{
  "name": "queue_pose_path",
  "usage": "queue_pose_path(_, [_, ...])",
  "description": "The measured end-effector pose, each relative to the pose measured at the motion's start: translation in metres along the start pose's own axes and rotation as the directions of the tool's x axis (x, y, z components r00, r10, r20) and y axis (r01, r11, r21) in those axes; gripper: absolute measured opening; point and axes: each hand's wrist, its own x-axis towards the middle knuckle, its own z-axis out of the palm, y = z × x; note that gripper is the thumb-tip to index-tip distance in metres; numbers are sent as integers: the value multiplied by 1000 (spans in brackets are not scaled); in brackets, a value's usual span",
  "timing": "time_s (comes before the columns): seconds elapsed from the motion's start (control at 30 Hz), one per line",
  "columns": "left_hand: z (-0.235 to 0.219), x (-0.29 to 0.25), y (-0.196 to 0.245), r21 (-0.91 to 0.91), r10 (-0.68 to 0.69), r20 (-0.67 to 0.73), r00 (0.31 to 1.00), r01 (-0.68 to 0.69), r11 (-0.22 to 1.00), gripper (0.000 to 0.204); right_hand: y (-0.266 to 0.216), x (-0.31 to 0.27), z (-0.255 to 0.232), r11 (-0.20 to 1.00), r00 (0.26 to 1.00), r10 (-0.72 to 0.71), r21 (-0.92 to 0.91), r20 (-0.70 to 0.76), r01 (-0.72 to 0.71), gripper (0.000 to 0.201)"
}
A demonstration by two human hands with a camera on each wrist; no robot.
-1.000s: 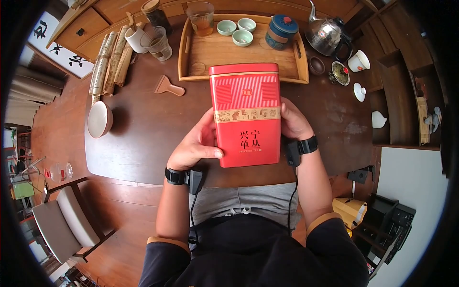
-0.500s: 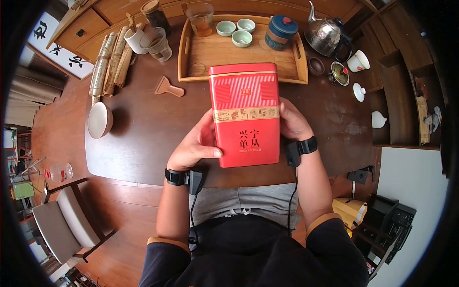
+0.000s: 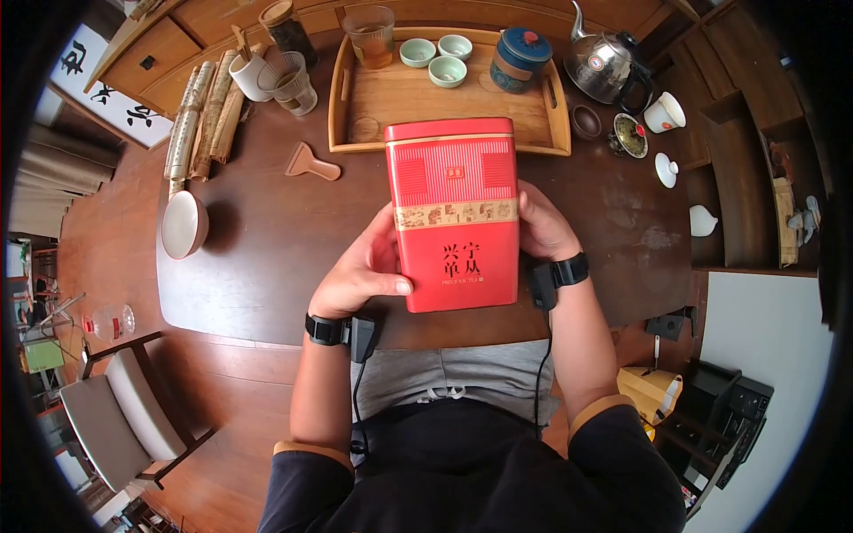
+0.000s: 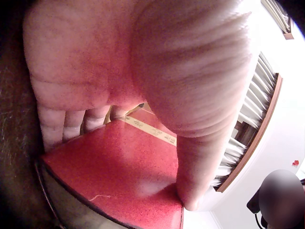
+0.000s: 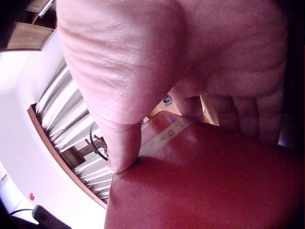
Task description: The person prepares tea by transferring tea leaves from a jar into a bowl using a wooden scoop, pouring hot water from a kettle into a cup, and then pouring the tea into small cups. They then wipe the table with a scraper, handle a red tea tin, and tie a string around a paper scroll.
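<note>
A tall red tea tin (image 3: pixel 455 249) with a lid, a gold band and black characters faces the camera above the near part of the table. The left hand (image 3: pixel 362 269) grips its left side, thumb on the front edge. On the other side the right hand (image 3: pixel 544 226) holds the tin, thumb near the band. In the left wrist view the fingers lie behind the red side (image 4: pixel 119 167), partly hidden. The right wrist view has the thumb pressed on the tin's edge (image 5: pixel 200 171), the other fingers along the far side.
Behind the tin lies a wooden tray (image 3: pixel 373 133) with small green cups (image 3: pixel 447 71), a glass and a blue jar (image 3: pixel 521 60). A kettle (image 3: pixel 609 69) and lidded ware stand right. On the left are rolled scrolls (image 3: pixel 189 120), a bowl (image 3: pixel 185 226) and a brown scraper (image 3: pixel 311 162).
The head view has shifted very slightly, so the tray and tableware sit a little further left. Both hands keep the same hold on the tin.
</note>
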Motion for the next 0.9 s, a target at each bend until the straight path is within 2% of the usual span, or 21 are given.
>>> queue_pose_path(0.9, [1,-1,1,2,-3,-8,1000,3,1000,125,-4,-1,5,1000,1000,10,4,-3,-10,97])
